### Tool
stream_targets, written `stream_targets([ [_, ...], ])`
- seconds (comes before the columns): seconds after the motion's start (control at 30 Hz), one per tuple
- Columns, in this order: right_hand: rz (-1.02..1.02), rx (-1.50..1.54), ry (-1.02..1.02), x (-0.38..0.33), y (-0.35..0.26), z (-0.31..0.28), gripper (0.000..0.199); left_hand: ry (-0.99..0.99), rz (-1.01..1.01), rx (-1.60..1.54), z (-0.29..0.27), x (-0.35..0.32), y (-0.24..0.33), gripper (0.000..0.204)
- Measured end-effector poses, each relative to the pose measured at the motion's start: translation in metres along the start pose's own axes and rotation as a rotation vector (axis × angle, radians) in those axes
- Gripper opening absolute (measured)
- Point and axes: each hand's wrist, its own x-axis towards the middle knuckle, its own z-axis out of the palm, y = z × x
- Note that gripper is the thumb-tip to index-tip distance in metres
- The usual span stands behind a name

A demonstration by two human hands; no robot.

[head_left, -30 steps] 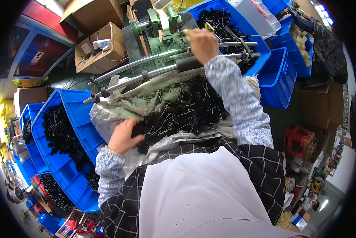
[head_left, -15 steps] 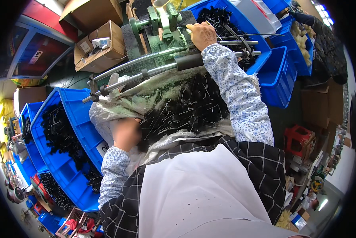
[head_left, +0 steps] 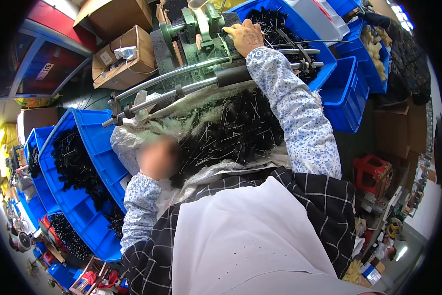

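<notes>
My right hand [head_left: 246, 37] is at the far side, beside the green machine [head_left: 201, 29] with its round spindle. Its fingers are bent together toward the machine; anything between them is too small to make out. My left hand [head_left: 158, 158] is smeared by blur, so its fingers cannot be read. It rests at the left edge of a pile of small black wire brushes [head_left: 230, 125] with looped metal ends. The pile lies on a pale cloth sack [head_left: 132, 135] spread before me, beneath two curved metal bars [head_left: 196, 87].
Blue bins of black brushes stand at the left [head_left: 90, 191] and behind my right hand [head_left: 324, 69]. A smaller blue bin [head_left: 351, 98] is to the right. An open cardboard box [head_left: 132, 61] sits at the far left, and a red stool [head_left: 372, 172] at the right.
My right hand has shifted slightly left and away from me beside the machine. My left hand has moved a little up, still at the edge of the brush pile.
</notes>
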Motion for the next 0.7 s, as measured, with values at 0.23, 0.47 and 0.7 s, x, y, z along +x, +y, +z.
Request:
stream_targets([
  [0.23,0.205,0.122,0.093,-0.025,0.01,-0.012,0.032,-0.209,-0.179,-0.127,-0.004,-0.033,-0.012,0.042],
  [0.47,0.129,0.197,0.139,-0.013,-0.027,-0.002,0.017,-0.065,-0.093,-0.305,-0.011,-0.031,-0.004,0.033],
  [0.7,0.093,0.167,0.166,-0.005,-0.064,-0.001,0.013,-0.083,-0.15,-0.476,-0.054,-0.014,0.006,0.028],
])
